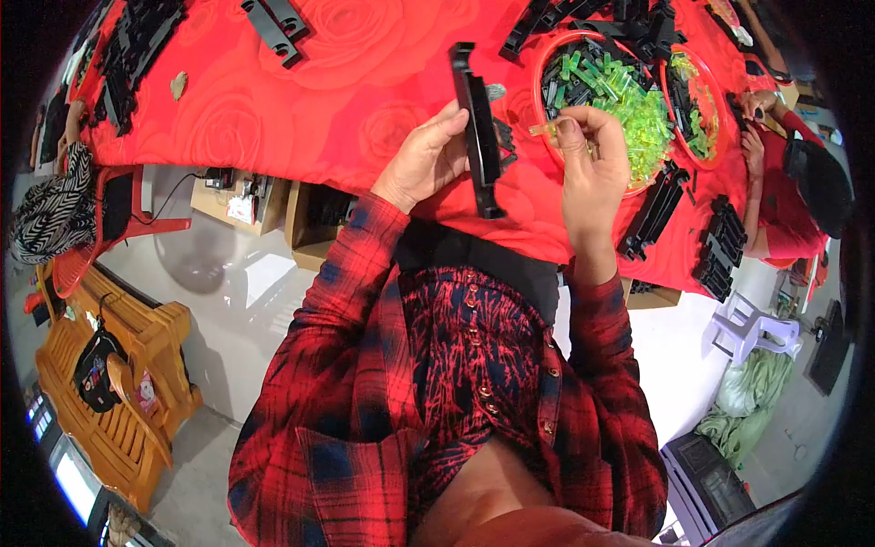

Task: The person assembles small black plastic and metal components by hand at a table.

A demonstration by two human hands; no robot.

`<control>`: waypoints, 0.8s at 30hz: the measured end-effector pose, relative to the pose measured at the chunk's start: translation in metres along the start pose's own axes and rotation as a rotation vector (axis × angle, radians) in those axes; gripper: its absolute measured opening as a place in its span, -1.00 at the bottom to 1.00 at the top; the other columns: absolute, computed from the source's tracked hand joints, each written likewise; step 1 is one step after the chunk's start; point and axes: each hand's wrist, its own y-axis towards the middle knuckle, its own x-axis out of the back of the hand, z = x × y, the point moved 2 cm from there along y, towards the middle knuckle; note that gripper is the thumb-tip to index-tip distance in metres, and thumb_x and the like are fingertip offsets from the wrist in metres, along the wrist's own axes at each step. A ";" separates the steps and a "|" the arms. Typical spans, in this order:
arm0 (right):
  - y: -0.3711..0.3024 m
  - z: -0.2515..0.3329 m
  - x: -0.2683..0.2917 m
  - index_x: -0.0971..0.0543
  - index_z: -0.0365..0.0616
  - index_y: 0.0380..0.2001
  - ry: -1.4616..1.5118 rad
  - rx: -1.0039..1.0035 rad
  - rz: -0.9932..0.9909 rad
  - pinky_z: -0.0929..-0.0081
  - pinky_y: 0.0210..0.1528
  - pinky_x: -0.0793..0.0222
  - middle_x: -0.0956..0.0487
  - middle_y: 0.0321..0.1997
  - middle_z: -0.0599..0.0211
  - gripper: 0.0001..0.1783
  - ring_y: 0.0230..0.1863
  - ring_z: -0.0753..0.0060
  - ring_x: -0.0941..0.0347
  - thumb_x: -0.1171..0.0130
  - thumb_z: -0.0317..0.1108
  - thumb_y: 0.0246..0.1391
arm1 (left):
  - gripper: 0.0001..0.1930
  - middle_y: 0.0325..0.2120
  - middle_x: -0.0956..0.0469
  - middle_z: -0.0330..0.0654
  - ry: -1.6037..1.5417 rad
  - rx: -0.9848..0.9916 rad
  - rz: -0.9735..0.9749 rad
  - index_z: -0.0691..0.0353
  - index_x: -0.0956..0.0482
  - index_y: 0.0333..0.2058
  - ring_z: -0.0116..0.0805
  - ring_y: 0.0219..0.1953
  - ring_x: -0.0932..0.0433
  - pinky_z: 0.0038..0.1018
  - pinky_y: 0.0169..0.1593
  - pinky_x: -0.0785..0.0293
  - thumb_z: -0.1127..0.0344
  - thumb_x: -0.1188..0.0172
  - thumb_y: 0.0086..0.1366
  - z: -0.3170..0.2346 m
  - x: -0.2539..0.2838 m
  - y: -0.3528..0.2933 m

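My left hand [427, 159] is closed around a long black plastic bracket [479, 128], held upright above the tablecloth with its ends jutting out. My right hand [594, 150], a little to the right of it, pinches a small clear yellowish plastic piece [541, 130] between thumb and fingers. This piece is apart from the bracket. Just behind my right hand stands a round red basket [538, 84], full of green and yellow translucent pieces [629, 105] and small black parts [592, 50]. Some small dark parts [504, 141] lie on the cloth beside the bracket, partly hidden by it.
A second red basket [714, 96] holds similar pieces. Black brackets lie on the red tablecloth [346, 82]: a far-left pile [137, 59], a pair [276, 32], others at right [654, 211]. Co-workers sit at right [793, 182] and left [55, 214]. Boxes [314, 223] stand below the table edge.
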 end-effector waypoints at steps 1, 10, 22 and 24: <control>0.002 0.003 -0.002 -0.52 -0.26 -0.23 0.047 -0.033 0.012 0.61 -0.22 -0.41 -0.52 -0.33 0.38 -0.91 -0.29 0.60 -0.42 -0.18 -0.48 0.22 | -0.54 -0.18 -0.55 -0.14 -0.013 -0.005 -0.016 0.22 -0.37 0.13 -0.25 -0.21 -0.58 -0.29 -0.12 -0.58 0.00 0.06 0.47 0.002 0.000 0.001; 0.003 -0.011 -0.024 -0.55 -0.18 -0.27 -0.009 0.019 0.076 0.48 -0.12 -0.36 -0.58 -0.38 0.36 -0.91 -0.34 0.50 -0.47 -0.23 -0.45 0.16 | -0.60 -0.08 -0.57 -0.01 0.005 0.069 -0.030 0.35 -0.35 0.16 -0.20 -0.14 -0.64 -0.39 -0.17 -0.59 0.22 0.13 0.50 0.003 0.001 0.000; 0.010 -0.024 -0.041 -0.61 -0.03 -0.45 -0.534 0.367 0.019 0.32 -0.09 -0.09 -0.54 -0.40 0.45 -0.93 -0.29 0.39 -0.44 -0.32 -0.35 -0.02 | -0.65 -0.07 -0.57 0.09 -0.109 0.074 -0.064 0.45 -0.35 0.13 -0.10 -0.08 -0.63 -0.28 0.09 -0.56 0.37 0.07 0.46 0.006 0.004 0.003; 0.009 -0.022 -0.042 -0.61 -0.02 -0.45 -0.580 0.406 0.027 0.31 -0.10 -0.09 -0.54 -0.40 0.44 -0.92 -0.29 0.37 -0.43 -0.32 -0.34 -0.02 | -0.64 -0.07 -0.57 0.08 -0.099 0.072 -0.045 0.45 -0.35 0.13 -0.11 -0.08 -0.63 -0.29 0.09 -0.56 0.36 0.07 0.46 0.006 0.005 0.003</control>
